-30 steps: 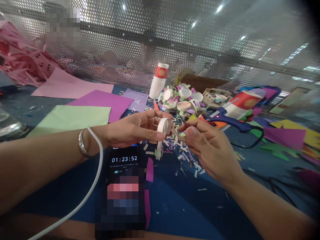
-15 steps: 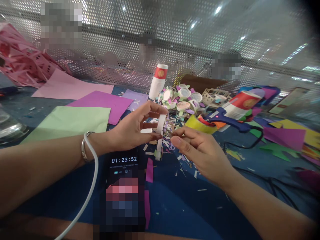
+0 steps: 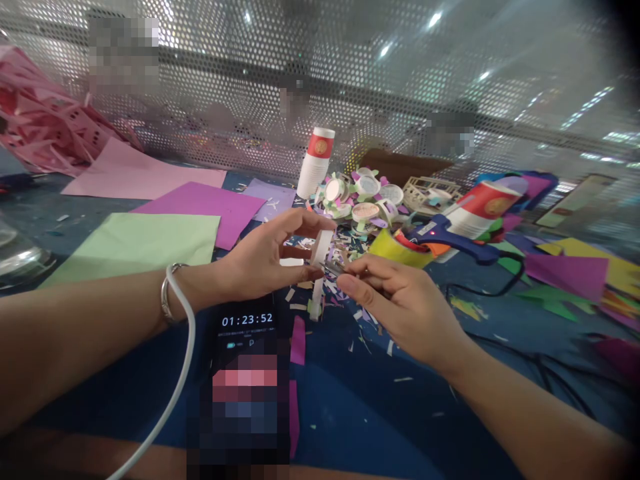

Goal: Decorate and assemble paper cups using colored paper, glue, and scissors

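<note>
My left hand pinches a white paper ring between thumb and fingers, edge-on, with a white strip hanging down from it. My right hand is just right of it, fingers pinched on a small thin dark piece that touches the ring's lower edge; what the piece is I cannot tell. Both hands hover above a scatter of paper scraps on the blue table. A bracelet is on my left wrist.
A phone showing a timer and a white cable lie under my left wrist. Behind are a blue glue gun, a yellow-green roll, stacked paper cups, a pile of cup cut-outs, coloured sheets and a perforated screen.
My left hand has turned the white ring from face-on to edge-on. My right hand has dropped and shifted left to meet the ring, uncovering the yellow-green roll behind it.
</note>
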The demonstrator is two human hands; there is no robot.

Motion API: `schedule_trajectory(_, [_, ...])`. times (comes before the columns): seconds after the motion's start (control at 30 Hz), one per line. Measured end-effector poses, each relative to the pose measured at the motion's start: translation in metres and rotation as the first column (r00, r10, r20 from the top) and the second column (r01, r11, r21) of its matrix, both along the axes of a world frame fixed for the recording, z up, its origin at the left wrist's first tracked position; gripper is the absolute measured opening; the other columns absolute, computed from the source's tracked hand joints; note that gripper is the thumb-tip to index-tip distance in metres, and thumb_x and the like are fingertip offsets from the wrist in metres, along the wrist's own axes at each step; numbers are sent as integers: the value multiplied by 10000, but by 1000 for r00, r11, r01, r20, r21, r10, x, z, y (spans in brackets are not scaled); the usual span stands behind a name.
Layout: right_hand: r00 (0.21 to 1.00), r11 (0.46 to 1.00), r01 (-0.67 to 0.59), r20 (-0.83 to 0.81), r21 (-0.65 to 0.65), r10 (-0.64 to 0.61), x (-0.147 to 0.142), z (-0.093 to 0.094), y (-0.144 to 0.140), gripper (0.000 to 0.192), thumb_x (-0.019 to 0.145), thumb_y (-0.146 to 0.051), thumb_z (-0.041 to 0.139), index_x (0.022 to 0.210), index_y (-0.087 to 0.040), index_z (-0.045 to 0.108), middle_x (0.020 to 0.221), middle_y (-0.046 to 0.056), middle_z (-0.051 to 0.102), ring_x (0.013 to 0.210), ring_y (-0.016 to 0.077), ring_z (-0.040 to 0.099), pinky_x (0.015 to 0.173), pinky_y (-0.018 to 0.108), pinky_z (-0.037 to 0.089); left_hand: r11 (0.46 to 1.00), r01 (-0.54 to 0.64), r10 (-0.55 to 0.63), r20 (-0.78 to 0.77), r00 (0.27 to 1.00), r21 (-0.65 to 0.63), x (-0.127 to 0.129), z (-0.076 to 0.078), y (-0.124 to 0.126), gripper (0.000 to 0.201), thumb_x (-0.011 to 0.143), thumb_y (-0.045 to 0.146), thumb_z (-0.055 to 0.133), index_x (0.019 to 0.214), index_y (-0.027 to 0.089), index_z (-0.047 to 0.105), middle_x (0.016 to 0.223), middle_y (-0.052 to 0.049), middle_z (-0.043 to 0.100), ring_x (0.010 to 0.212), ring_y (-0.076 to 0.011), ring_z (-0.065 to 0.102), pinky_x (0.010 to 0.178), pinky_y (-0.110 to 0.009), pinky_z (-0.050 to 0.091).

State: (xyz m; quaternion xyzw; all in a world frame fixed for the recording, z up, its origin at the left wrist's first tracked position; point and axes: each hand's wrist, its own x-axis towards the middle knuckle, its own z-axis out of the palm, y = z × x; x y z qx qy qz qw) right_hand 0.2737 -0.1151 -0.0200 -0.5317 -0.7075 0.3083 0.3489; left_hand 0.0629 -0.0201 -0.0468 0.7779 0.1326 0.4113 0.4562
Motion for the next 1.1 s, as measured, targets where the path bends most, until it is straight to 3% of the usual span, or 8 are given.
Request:
schedule_trajectory(0.57, [998, 999, -5, 67, 36, 2, 1, 2, 0, 293, 960, -447, 622, 801, -203, 641, 625, -42, 449, 530, 93, 356, 477, 261, 276, 993, -83, 90, -75, 993, 87, -4, 2, -2, 476, 815, 190, 779, 1265, 195, 626, 1245, -95, 611, 1154, -219, 647, 998, -378, 603])
schedule_trajectory(0.87, [1000, 1000, -1, -1, -22, 1, 5, 3, 1, 314, 951, -491, 633, 819, -207, 633, 595, -57, 433, 502, 76, 322, 452, 260, 220, 994, -86, 89, -39, 995, 72, -4, -1, -1, 469, 812, 226, 788, 1244, 197, 606, 1260, -99, 605, 1174, -230, 636, 1005, -383, 599])
schedule_trajectory(1.1, [994, 995, 8, -107, -101, -19, 12, 0, 4, 370, 943, -557, 621, 810, -212, 628, 557, -72, 327, 481, 79, 258, 431, 268, 159, 985, -73, 85, -68, 994, 158, -4, 1, -5, 456, 838, 149, 739, 1267, 204, 592, 1269, -96, 584, 1214, -222, 611, 1034, -381, 583])
